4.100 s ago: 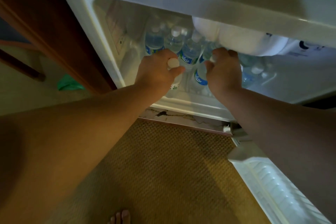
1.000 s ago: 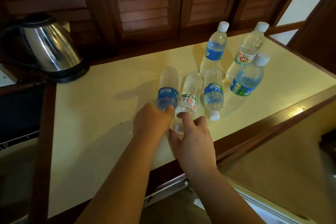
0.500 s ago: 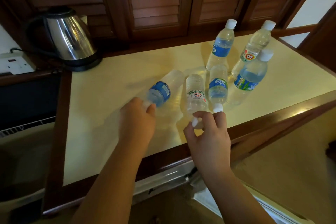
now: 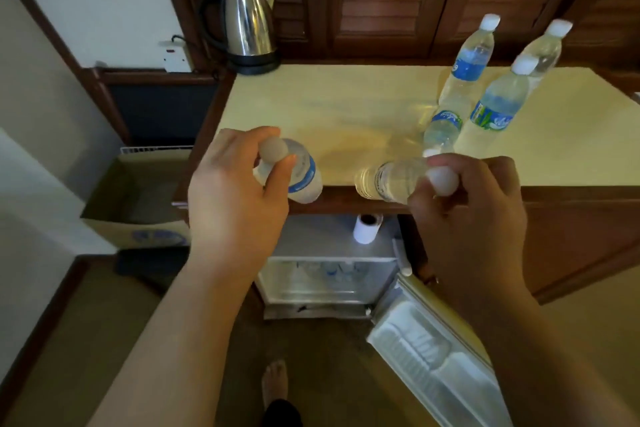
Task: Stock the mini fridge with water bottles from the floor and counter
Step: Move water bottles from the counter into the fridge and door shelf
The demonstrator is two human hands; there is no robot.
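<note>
My left hand [image 4: 232,191] grips a blue-labelled water bottle [image 4: 304,177] by its capped neck, off the counter's front edge. My right hand [image 4: 467,204] holds a clear bottle [image 4: 391,180] by its cap end, lying sideways in the air. One bottle [image 4: 441,130] lies on the yellow counter [image 4: 346,107]. Three bottles stand at the right: a blue-labelled one [image 4: 467,69], a green-and-blue-labelled one [image 4: 495,107] and a clear one [image 4: 543,52] behind. Below, the mini fridge [image 4: 329,277] is open, with bottles dimly visible inside.
A steel kettle [image 4: 242,24] stands at the counter's back left. The fridge door [image 4: 429,350] swings out to the right across the floor. A white paper roll [image 4: 367,229] sits on the fridge top. A cardboard box [image 4: 138,204] stands at the left. My foot [image 4: 275,385] is on the carpet.
Both hands have lifted their bottles off the counter and drawn them toward me past the front edge. The view has pulled back and tipped down, showing the open fridge.
</note>
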